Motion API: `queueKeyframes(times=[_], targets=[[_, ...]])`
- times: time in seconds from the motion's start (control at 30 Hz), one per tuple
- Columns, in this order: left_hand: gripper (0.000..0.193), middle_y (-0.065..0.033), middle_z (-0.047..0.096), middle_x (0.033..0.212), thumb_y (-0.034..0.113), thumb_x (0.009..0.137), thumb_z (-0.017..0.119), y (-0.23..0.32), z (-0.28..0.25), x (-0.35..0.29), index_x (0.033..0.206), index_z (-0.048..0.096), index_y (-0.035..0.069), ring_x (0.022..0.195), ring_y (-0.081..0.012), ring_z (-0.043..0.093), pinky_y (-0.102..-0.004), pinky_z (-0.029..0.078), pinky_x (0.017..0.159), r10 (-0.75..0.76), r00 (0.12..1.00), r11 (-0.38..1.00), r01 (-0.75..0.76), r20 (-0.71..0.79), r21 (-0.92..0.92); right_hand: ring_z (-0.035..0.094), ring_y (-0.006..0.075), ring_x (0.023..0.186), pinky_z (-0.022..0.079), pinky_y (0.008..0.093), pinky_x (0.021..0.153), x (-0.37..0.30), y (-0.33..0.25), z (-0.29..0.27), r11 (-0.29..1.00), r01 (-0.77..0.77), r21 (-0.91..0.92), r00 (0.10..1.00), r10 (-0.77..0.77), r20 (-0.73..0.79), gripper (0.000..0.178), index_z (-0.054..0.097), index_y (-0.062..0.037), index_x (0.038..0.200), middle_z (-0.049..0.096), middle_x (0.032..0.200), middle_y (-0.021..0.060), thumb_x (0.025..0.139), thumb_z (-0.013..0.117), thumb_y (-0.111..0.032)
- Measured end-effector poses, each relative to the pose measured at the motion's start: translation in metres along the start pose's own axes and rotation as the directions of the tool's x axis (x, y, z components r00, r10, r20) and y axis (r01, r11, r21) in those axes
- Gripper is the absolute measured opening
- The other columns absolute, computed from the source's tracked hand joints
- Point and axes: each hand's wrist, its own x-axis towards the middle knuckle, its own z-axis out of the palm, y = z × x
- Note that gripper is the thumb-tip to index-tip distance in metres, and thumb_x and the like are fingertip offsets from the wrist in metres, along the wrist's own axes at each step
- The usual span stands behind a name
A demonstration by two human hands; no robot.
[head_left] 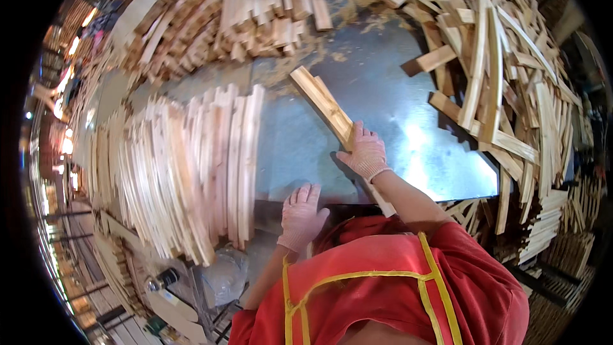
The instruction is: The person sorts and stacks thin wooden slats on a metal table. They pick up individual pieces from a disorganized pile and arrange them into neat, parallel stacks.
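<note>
My right hand (366, 154), in a pale knitted glove, is closed around a light wooden strip (324, 103). The strip lies slanted over the metal tabletop, its far end toward the upper left and its near end by my body. A second strip shows along its right side, partly covered. My left hand (302, 217), gloved alike, hovers by the table's near edge with its fingers stretched out and thumb apart, holding nothing. Just left of it stands a row of upright-lying wooden strips (191, 166), packed side by side.
Stacks of wooden strips (268, 0) lie at the far left of the metal tabletop (306, 147). A tangled heap of loose strips (485, 57) covers the right side, some jutting inward. Sawdust (281, 76) is scattered near the far stacks. A clear plastic bag (227, 275) sits below the table's left.
</note>
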Motion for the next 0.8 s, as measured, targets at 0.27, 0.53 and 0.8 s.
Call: queueKeyframes(times=[0.27, 0.53, 0.8], targets=[[0.076, -0.0181, 0.047, 0.16, 0.041, 0.094, 0.071, -0.082, -0.01, -0.046, 0.158, 0.047, 0.009, 0.146, -0.0372, 0.045, -0.0513, 0.035, 0.121, -0.179, 0.977, 0.983, 0.182, -0.118, 0.012, 0.069, 0.046, 0.108, 0.056, 0.051, 0.094, -0.027, -0.097, 0.035, 0.963, 0.048, 0.265, 0.95, -0.126, 0.287, 0.092, 0.032, -0.002, 0.154, 0.071, 0.113, 0.0275, 0.081, 0.08, -0.03], [0.076, -0.0207, 0.046, 0.16, 0.043, 0.096, 0.066, -0.154, -0.012, 0.004, 0.157, 0.045, 0.003, 0.15, -0.0394, 0.039, -0.0496, 0.03, 0.126, -0.241, 0.945, 0.949, 0.277, -0.22, 0.149, 0.072, 0.0387, 0.105, 0.056, 0.0474, 0.089, -0.019, -0.178, 0.067, 0.835, 0.382, 0.397, 0.572, -0.55, 0.608, 0.048, 0.068, -0.0002, 0.121, 0.075, 0.108, 0.0247, 0.085, 0.069, -0.031], [0.089, -0.0173, 0.037, 0.165, 0.034, 0.086, 0.074, -0.143, 0.004, 0.008, 0.163, 0.036, 0.011, 0.152, -0.0426, 0.034, -0.0538, 0.028, 0.125, -0.383, 0.886, 0.79, 0.46, -0.26, 0.405, 0.07, 0.0395, 0.104, 0.058, 0.0489, 0.09, 0.038, 0.12, -0.138, 0.993, 0.1, -0.068, 0.615, -0.115, -0.78, 0.049, 0.067, -0.0082, 0.127, 0.073, 0.114, 0.0156, 0.082, 0.078, -0.023]])
